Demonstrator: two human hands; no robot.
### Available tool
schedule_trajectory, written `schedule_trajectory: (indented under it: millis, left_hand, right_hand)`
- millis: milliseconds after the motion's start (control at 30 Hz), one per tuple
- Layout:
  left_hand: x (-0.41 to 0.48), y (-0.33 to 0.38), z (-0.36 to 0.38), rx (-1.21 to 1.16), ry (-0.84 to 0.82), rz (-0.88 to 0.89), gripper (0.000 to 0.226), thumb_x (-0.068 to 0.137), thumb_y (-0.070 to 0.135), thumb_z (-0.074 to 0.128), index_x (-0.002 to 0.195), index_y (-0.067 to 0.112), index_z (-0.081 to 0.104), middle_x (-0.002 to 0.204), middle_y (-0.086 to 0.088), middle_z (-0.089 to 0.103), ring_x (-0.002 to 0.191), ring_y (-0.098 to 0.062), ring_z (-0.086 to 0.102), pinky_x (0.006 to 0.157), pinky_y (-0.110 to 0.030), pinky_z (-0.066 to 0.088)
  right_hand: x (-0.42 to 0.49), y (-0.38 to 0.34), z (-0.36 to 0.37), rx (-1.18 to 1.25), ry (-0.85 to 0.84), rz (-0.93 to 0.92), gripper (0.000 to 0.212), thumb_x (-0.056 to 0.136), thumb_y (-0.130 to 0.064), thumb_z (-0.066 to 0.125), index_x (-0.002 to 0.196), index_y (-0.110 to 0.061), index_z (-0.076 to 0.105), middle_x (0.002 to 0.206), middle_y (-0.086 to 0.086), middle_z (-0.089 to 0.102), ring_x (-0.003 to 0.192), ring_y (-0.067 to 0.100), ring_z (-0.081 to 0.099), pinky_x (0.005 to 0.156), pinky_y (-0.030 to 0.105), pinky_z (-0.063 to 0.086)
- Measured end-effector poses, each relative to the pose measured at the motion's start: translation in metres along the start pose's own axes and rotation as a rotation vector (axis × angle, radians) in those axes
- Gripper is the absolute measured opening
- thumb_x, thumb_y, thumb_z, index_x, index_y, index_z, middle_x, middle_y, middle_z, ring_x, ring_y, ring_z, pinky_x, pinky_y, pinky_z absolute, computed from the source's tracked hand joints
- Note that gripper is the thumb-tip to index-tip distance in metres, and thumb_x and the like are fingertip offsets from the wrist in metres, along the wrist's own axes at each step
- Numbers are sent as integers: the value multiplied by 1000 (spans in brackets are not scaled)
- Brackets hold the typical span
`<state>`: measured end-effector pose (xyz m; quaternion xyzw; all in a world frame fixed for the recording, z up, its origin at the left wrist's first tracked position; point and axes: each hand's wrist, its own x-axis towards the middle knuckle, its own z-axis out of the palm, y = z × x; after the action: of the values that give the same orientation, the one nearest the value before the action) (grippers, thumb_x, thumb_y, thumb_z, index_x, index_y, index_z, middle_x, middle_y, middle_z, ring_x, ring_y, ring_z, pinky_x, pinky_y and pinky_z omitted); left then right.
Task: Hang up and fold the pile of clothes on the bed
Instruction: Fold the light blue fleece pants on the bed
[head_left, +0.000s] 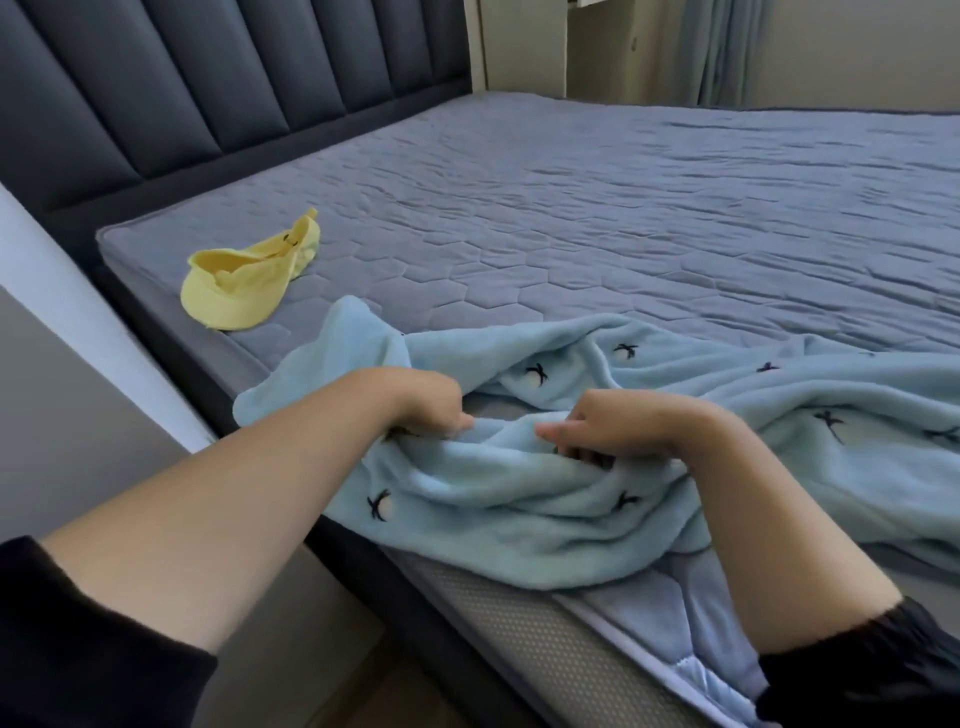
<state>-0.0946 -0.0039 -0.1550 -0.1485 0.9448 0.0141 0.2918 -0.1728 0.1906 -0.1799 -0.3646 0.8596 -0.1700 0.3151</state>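
I see a yellow cap (244, 286) lying on the bed (649, 197), beyond and left of my left grip (423, 405). That grip clutches a bunched fold of the blue fleece (498, 525). Just to its right, my right grip (618, 428) grasps the same fleece, which sprawls rightward along the bed's near edge.

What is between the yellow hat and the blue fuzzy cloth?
Only bare gray mattress, seen in the head view. The yellow hat lies apart from the blue cloth.
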Motion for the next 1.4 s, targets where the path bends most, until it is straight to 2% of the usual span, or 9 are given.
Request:
schedule_trajectory:
  millis: [167,267,500,767,967,1100,1167,1267,1400]
  left_hand:
    - [7,-2,8,88,500,-118,21,91,34,55,103,17,55,109,-7,63,94,-28,56,68,-32,36]
    - [16,-6,11,124,585,-209,48,88,33,59,128,15,38,112,-8,62,102,-31,59,66,-33,35]
    - [35,-13,-35,26,461,-430,35,87,15,55,122,10,56,123,-10,59,114,-30,57,80,-33,45]
    - [44,-26,-121,-295,1321,-354,45,86,-9,44,127,9,43,129,-17,41,110,-35,46,81,-43,42]
    - [78,-7,-58,328,728,227,23,88,12,47,110,11,55,119,-11,55,108,-32,52,79,-38,40]
    - [106,-7,-8,-17,529,-28,30,91,34,51,109,12,58,118,-13,60,107,-33,57,79,-34,43]
    - [115,-15,-4,-660,565,-208,41,90,36,54,117,5,55,105,-17,64,94,-35,64,70,-31,50]
    - [118,-9,-13,-1775,462,-336,50,90,31,62,130,7,45,79,-13,55,62,-31,63,50,-31,56]
    - [134,-5,-17,-1919,524,-467,55,81,37,74,122,15,44,88,-13,62,64,-29,67,49,-36,57]
  right_hand:
    - [19,1,8,27,656,-5,26,95,-22,40,94,-14,65,91,0,64,89,28,59,66,31,39]
    - [25,11,13,-69,497,52,25,95,-22,38,91,-18,62,87,1,60,85,28,56,66,32,40]
    - [27,14,11,-190,271,138,24,82,-39,62,77,-17,55,77,0,58,75,21,55,69,34,49]
    - [37,21,25,-185,462,48,74,82,-27,59,146,-21,23,147,10,29,131,32,36,101,42,37]
    - [45,19,23,-88,924,32,23,79,-22,65,100,-12,65,105,7,61,101,30,52,82,36,38]
    - [43,21,24,-258,780,354,74,78,-33,69,140,-21,30,149,11,22,134,31,24,107,44,25]
    - [42,22,25,-225,707,432,86,83,-26,66,148,-23,10,153,13,7,137,32,20,106,41,31]
    - [42,22,22,-98,735,450,69,88,-4,51,146,-18,17,145,15,28,122,33,43,82,39,43]
    - [37,29,12,-201,669,385,16,83,-12,52,99,-14,53,100,7,59,80,28,52,64,30,35]
